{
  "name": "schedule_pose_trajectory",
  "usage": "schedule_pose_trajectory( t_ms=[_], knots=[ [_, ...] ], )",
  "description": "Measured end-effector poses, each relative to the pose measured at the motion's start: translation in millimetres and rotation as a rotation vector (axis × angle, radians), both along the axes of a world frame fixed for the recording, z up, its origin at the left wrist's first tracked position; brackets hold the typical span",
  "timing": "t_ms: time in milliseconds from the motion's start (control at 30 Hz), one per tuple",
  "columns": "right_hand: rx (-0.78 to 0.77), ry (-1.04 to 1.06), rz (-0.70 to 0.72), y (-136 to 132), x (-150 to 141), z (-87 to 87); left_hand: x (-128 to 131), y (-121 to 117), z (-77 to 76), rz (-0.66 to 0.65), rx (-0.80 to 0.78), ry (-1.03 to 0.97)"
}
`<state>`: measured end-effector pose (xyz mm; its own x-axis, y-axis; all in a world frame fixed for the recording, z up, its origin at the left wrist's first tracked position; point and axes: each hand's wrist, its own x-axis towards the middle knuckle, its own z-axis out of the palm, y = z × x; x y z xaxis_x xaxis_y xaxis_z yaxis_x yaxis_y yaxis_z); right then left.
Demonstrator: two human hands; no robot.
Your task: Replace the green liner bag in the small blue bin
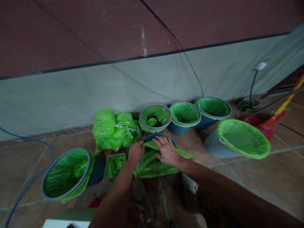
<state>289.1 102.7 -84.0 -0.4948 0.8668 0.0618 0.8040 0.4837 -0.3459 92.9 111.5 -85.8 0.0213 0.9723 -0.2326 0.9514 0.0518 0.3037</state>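
From the head view, the green bag [155,171] lies under both hands, its long side going left to right over a blue bin [147,138] on the floor [256,180]. The left hand [136,152] pinches its left edge; the right hand [167,151] lies wide on top. Both are equally near. Three bins [178,129] crowd the floor's far edge, just behind. A clear box [106,167] sits left.

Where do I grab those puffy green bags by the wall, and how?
I'd hook the white strings from above, on the side away from the wall. They make loops on top of the bags, while the round, puffy sides offer no handle and might slip.
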Motion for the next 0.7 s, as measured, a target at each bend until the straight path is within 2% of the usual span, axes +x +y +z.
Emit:
schedule_pose_trajectory(
  t_ms=[133,267,367,467,567,700],
  knots=[
    [-0.043,-0.004,-0.100,4,-10,-11.1,-2,7,-2.0,0.032,-0.023,-0.093],
    [-0.178,0.163,-0.262,24,7,-20.2,-10,12,-4.1,0.056,-0.030,-0.215],
    [-0.327,0.353,-0.232,44,24,-19.8,-16,20,-5.0,0.107,-0.049,-0.399],
    [-0.453,0.530,-0.194,63,38,-21.3,-20,34,-8.7,0.125,-0.078,-0.503],
    [-0.530,0.574,-0.293,80,47,-32.2,-19,52,-18.8,0.141,-0.107,-0.516],
    [-0.503,0.454,-0.409,99,53,-54.6,-16,72,-42.4,0.191,-0.122,-0.500]
  ],
)
